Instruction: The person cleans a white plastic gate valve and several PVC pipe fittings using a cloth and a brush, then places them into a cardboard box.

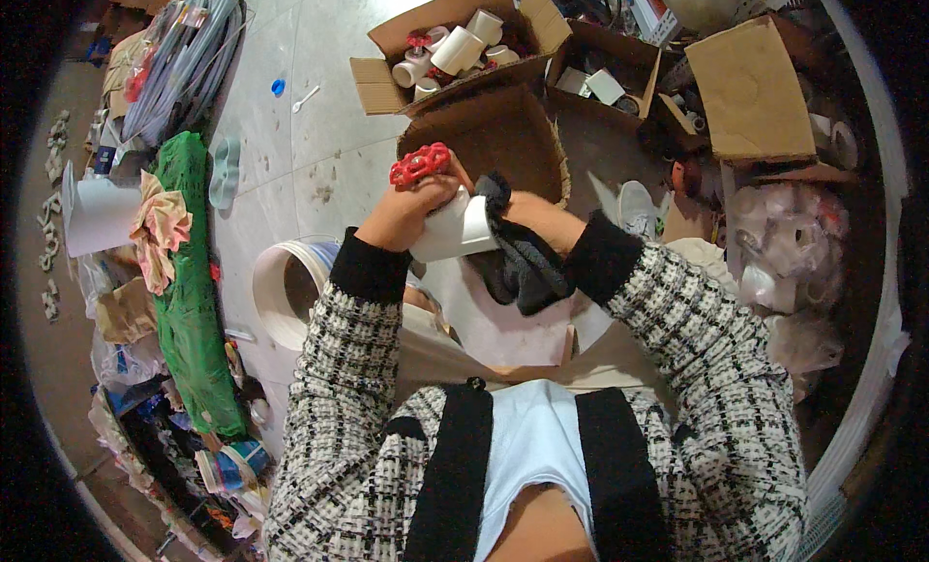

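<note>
My left hand (406, 210) grips a white plastic pipe valve (457, 231) with a red handwheel (419, 165), held up in front of my body. A dark grey cloth (526, 268) is in my right hand (537, 212), bunched against the right side of the valve and hanging down from it. The cloth hides part of the right hand's fingers. Just beyond the hands stands an open cardboard box (483, 137). Behind that, another cardboard box (377, 83) holds several white fittings (459, 50) and red-wheeled valves.
A white bucket (265, 293) lies tipped at my left. Beyond it are a green plastic-wrapped bundle (192, 286) and coiled grey hose (185, 75). To the right are a smaller carton (646, 61), a cardboard flap (758, 90) and bagged fittings (791, 242). A white spoon (306, 99) lies on the floor.
</note>
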A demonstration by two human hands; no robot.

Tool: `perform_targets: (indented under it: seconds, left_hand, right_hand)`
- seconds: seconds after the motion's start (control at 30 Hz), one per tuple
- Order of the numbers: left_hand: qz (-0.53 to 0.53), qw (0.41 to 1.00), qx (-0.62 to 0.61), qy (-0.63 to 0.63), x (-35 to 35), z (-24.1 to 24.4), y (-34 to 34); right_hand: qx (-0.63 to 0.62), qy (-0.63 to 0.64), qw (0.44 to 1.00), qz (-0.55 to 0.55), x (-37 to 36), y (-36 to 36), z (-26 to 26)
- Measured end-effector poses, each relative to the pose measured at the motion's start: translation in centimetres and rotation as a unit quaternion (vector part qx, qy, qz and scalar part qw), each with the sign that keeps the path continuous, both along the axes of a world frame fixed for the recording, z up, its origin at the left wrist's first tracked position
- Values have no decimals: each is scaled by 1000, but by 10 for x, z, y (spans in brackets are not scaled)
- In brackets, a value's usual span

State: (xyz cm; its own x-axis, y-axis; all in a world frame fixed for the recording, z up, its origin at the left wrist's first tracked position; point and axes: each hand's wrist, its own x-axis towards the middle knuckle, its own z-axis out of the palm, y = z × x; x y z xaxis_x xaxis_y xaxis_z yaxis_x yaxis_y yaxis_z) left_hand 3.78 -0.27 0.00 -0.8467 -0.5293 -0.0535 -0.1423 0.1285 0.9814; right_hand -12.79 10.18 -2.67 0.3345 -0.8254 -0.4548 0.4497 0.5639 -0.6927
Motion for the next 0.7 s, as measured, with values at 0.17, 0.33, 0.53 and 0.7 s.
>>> perform_targets:
  seconds: [0.17,0.33,0.53,0.7]
  left_hand:
    - [23,997,-69,-39,-3,2,4]
    - [162,968,190,-3,-18,14,11]
    - [149,983,-108,12,-11,-9,16]
    - [179,965,-186,42,-16,-8,28]
  right_hand:
    - [69,42,996,-48,10,9,3]
    - [-205,180,948,-160,2,-8,14]
    - [-515,514,677,-108,-24,-16,43]
    - [-639,503,581,-34,-36,-27,44]
